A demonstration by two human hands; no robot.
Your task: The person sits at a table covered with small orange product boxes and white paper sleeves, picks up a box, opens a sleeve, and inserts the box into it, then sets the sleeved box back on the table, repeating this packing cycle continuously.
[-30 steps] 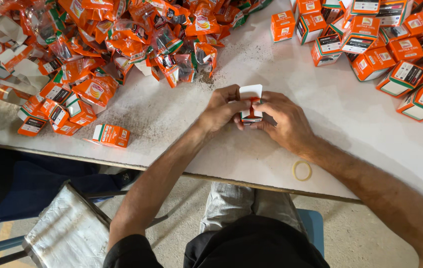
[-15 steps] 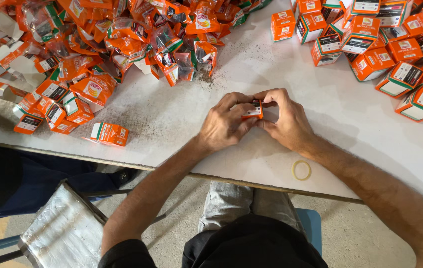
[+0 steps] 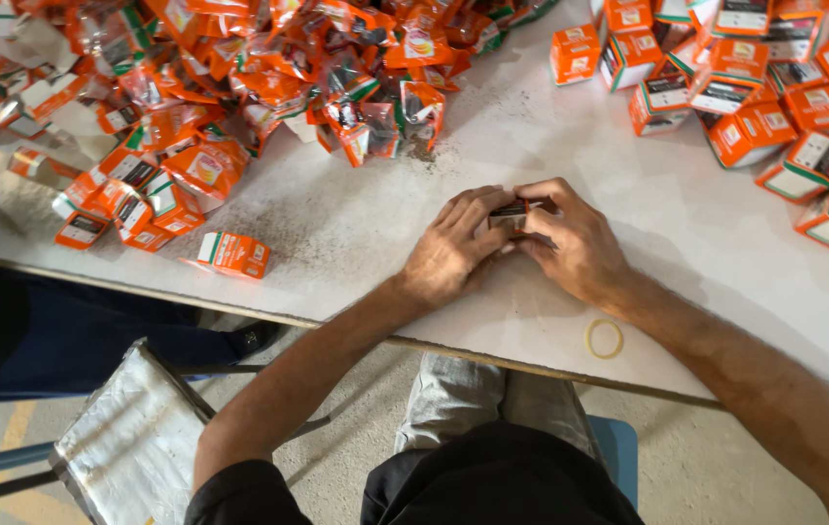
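Box, small and mostly hidden, sits between your 2 hands near the middle of the white table, only its dark-and-white top face showing. Your left hand lies palm down, knuckles up, its fingers curled close together over the box's left side. Your right hand mirrors it from the other side, fingers bent and pressed together around the box, thumb tucked toward it. The fingertips of both hands meet over the box, so you cannot tell how its lower faces are gripped. Both wrists rest low on the table, and your forearms run back toward its near edge, the left one crossing the edge at a steep angle, the right one stretching off to the lower right.

A yellow rubber band lies flat on the table just behind your right wrist, apart from it. To your left, a single orange carton lies on its side, well apart from your hands. Beyond it spreads a heap of orange packets and flattened cartons across the table's far left. At the far right stands a cluster of closed orange boxes. Below the table edge, a silver foil-wrapped slab leans near your left elbow.
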